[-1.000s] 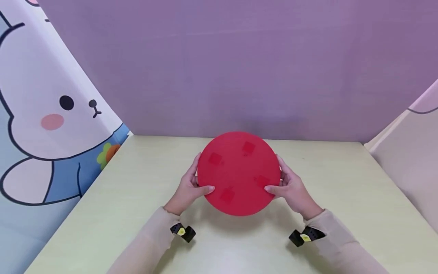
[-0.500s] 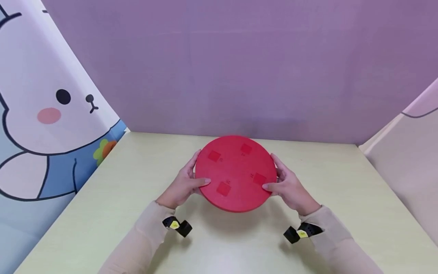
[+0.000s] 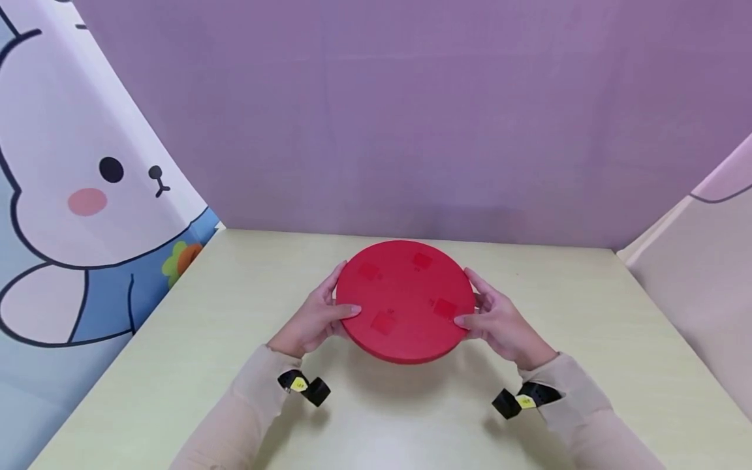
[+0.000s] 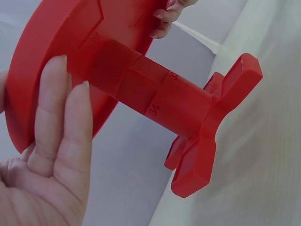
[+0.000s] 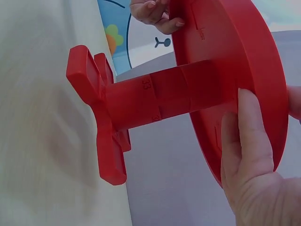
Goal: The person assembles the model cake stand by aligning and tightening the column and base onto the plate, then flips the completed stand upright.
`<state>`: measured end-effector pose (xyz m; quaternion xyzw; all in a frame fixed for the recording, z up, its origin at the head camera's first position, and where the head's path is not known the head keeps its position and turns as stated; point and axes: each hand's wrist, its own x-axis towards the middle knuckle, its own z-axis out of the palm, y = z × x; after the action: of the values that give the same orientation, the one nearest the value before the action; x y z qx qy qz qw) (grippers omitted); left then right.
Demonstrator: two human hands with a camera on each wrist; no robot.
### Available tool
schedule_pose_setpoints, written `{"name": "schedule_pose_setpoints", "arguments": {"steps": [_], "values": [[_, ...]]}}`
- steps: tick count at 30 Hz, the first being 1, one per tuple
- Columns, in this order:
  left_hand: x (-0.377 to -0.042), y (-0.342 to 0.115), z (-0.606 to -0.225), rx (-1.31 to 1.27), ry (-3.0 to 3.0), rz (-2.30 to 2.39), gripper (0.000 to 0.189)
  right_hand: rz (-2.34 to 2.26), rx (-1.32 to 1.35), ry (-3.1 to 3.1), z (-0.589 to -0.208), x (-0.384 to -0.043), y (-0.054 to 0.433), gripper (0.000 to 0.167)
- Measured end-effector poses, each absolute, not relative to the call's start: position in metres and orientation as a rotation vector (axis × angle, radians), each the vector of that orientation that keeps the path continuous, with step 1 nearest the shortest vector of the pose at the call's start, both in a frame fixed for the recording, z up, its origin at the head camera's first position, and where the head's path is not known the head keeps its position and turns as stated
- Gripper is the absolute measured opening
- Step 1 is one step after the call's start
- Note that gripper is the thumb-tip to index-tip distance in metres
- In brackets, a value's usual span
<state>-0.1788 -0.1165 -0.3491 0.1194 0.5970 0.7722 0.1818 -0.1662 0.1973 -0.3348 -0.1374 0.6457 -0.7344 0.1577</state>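
A red pedestal stand, like a small round stool or table, has a flat round top with several faint square marks. Beneath it, the wrist views show a thick column with numbers such as 33 and 34, ending in a base of splayed feet. My left hand grips the top's left rim, thumb above and fingers spread against the underside. At the opposite rim, my right hand holds it the same way. The feet hang close over the tabletop, and the top tilts slightly toward the head camera.
The pale tabletop carries the shadow of the stand and arms. A purple panel rises behind its back edge. To the left hangs a cartoon-printed sheet, to the right a pale sheet. Each wrist wears a black camera.
The stand has tipped from nearly face-on to the head camera toward level, so its near rim edge now shows. Both hands have kept their grip and shifted slightly left.
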Motion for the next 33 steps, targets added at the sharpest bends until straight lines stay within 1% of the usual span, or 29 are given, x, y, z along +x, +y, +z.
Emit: {"name": "schedule_pose_setpoints", "arguments": {"steps": [13,33], "values": [[-0.182,-0.112,-0.359,0.286,1.695,2.138,0.087,-2.101,-0.351,1.837,-0.347,-0.169,0.203,0.089],[-0.193,-0.105,-0.376,0.301,1.716,2.086,0.091,-2.037,-0.311,1.853,-0.359,-0.18,0.219,0.09]]}}
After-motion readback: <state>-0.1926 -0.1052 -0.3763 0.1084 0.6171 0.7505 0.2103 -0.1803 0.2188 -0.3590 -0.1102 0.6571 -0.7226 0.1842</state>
